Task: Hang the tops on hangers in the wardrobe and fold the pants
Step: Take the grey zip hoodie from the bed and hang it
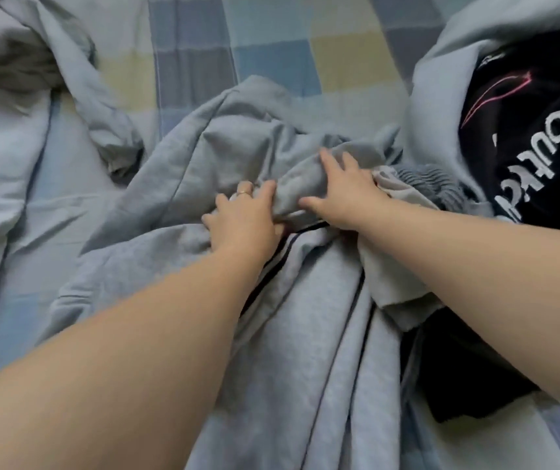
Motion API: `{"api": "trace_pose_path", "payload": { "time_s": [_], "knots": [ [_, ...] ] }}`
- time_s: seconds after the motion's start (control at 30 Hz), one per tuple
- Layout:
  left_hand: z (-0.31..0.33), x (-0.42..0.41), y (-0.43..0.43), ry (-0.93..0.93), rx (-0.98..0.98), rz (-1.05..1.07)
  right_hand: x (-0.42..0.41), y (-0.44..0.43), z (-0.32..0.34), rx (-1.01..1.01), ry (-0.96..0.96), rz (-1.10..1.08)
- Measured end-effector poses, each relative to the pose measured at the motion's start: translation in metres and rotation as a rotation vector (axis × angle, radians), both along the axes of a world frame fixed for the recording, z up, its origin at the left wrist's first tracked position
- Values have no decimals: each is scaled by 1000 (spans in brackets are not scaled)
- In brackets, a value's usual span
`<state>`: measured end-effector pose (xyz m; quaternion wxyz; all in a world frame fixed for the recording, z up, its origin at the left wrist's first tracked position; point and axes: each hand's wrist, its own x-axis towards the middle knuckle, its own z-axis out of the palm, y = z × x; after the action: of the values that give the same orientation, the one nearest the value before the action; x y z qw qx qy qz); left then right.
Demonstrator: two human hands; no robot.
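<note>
Head view looks down on two bare forearms reaching out over a bed (271, 39). Left hand (243, 222) lies on grey cloth with its fingers curled into a fold, a ring (244, 192) on one finger; it pinches the edge of a bunched roll of grey fabric. Right hand (343, 195) is spread nearly flat, fingers extended over the top of that same roll and thumb pressed against its near side, so the two hands grip the roll from either side, almost touching.

Grey pants (305, 351) run from the hands toward the camera in long folds, with two dark stripes (271, 269) along one seam just below the left hand. A ribbed waistband (431, 184) shows just right of the right hand. One black top (526, 140) with white lettering and a pink line lies at the right, partly under a grey garment (441, 62). One pale blue quilt (17, 130) is rumpled at the left, on a checked sheet.
</note>
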<state>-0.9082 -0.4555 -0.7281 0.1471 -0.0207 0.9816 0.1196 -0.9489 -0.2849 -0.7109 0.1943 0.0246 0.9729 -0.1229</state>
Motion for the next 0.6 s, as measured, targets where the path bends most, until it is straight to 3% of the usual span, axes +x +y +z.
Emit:
{"api": "trace_pose_path", "payload": {
  "time_s": [0.17, 0.27, 0.43, 0.6],
  "knots": [
    [-34, -16, -1, 216, 23, 61, -51, 0, -25, 22, 193, -125],
    [-43, -16, -2, 296, 22, 53, -77, -6, -34, 59, 131, -221],
    [-39, -18, -3, 248, 57, 62, -94, 0, -31, 45, 8, -228],
    [-14, -12, 0, 60, 136, 67, -55, 8, -5, -272, 47, -271]
  ]
}}
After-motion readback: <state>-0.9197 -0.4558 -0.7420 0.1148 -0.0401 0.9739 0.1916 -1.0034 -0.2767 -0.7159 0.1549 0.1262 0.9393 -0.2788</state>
